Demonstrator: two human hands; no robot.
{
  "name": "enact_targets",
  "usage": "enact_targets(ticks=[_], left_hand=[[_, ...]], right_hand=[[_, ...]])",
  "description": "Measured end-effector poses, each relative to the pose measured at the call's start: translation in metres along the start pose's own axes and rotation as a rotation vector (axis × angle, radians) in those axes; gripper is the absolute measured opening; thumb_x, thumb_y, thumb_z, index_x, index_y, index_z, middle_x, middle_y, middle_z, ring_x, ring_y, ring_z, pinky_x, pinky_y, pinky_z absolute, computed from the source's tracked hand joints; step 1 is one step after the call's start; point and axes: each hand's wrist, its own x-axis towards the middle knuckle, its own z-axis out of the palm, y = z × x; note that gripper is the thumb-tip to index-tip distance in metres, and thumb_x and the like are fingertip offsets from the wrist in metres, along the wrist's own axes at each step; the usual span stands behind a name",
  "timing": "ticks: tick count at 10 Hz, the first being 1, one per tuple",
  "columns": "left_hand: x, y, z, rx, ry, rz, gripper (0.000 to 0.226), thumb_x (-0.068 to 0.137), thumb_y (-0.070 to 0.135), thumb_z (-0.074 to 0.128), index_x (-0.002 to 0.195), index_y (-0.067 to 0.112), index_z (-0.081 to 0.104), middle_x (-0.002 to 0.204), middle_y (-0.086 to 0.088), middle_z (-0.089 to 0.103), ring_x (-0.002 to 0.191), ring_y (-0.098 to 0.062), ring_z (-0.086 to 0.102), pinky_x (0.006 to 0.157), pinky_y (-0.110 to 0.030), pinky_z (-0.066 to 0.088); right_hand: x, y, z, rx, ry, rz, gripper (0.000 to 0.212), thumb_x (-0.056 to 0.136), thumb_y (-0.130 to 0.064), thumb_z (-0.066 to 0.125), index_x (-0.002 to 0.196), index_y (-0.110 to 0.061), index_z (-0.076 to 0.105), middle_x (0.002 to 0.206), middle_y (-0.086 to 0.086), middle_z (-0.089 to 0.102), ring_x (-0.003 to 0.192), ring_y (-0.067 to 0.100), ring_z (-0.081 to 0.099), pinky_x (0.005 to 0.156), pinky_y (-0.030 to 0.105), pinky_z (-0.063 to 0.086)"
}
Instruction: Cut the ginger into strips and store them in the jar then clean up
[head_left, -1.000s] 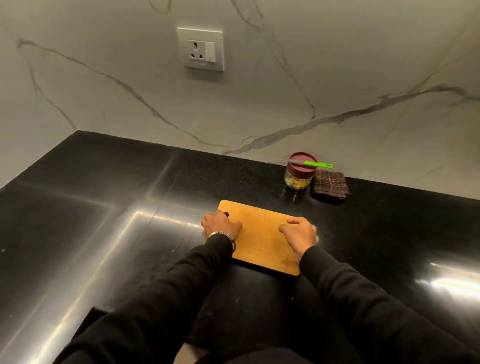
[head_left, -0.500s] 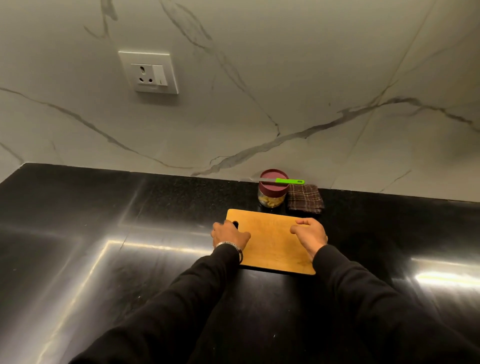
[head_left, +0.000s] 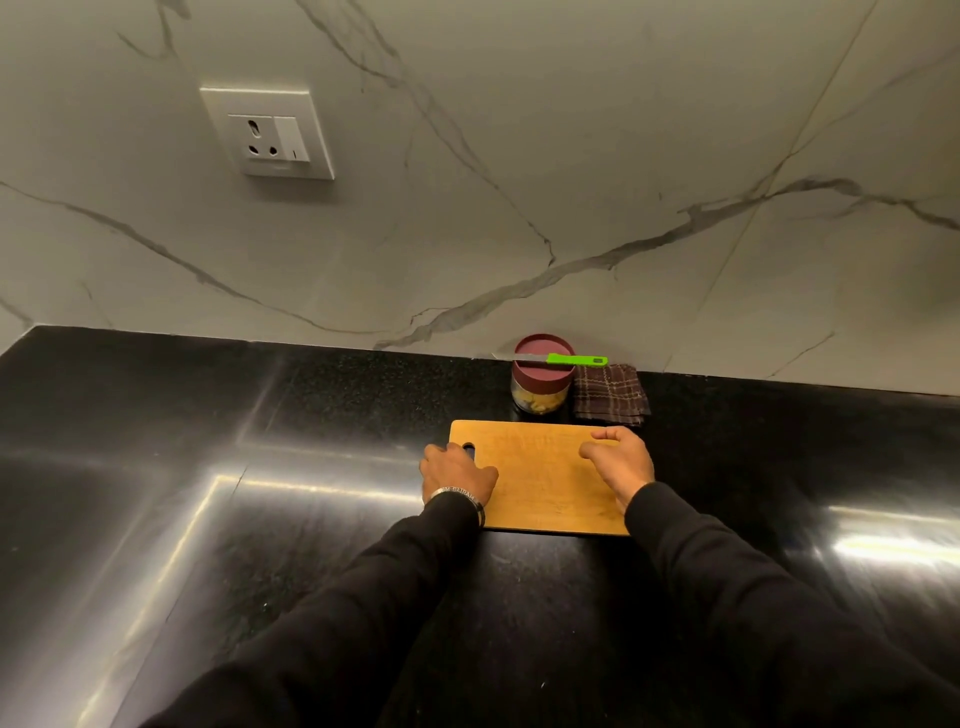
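Since a moment ago my hands have squared the flat wooden cutting board (head_left: 540, 475) up to the counter edge, and it now lies just in front of the jar (head_left: 540, 387), my left hand (head_left: 457, 473) curled over its left edge by the hang hole and my right hand (head_left: 621, 462) curled over its right edge. Behind it, the small clear jar holds pale yellow ginger strips under a round maroon lid, with the green-handled knife (head_left: 558, 359) lying flat across the lid. A folded brown checked cloth (head_left: 610, 399) sits just beside the jar on the glossy black counter (head_left: 260, 467), below the veined marble wall (head_left: 519, 156).
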Motion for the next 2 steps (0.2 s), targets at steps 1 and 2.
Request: enact_targets(ticks=[1, 2], left_hand=[[-0.0040, -0.0021, -0.0032, 0.011, -0.012, 0.016, 0.062, 0.089, 0.045, 0.066, 0.137, 0.007, 0.051, 0.136, -0.015, 0.045, 0.127, -0.030, 0.047, 0.104, -0.038, 0.045], [-0.0073, -0.0028, -0.0079, -0.003, -0.020, 0.029, 0.062, 0.091, 0.045, 0.064, 0.137, 0.007, 0.050, 0.136, -0.016, 0.045, 0.127, -0.031, 0.048, 0.105, -0.038, 0.043]], right_hand=[[-0.0062, 0.0006, -0.0018, -0.016, -0.016, -0.013, 0.043, 0.080, -0.025, 0.077, 0.120, -0.027, 0.062, 0.129, 0.003, 0.058, 0.122, 0.027, 0.050, 0.104, 0.048, 0.046], [-0.0144, -0.0009, -0.0038, -0.021, -0.006, -0.036, 0.048, 0.083, -0.021, 0.075, 0.129, -0.020, 0.060, 0.134, 0.006, 0.056, 0.121, 0.026, 0.053, 0.102, 0.043, 0.047]])
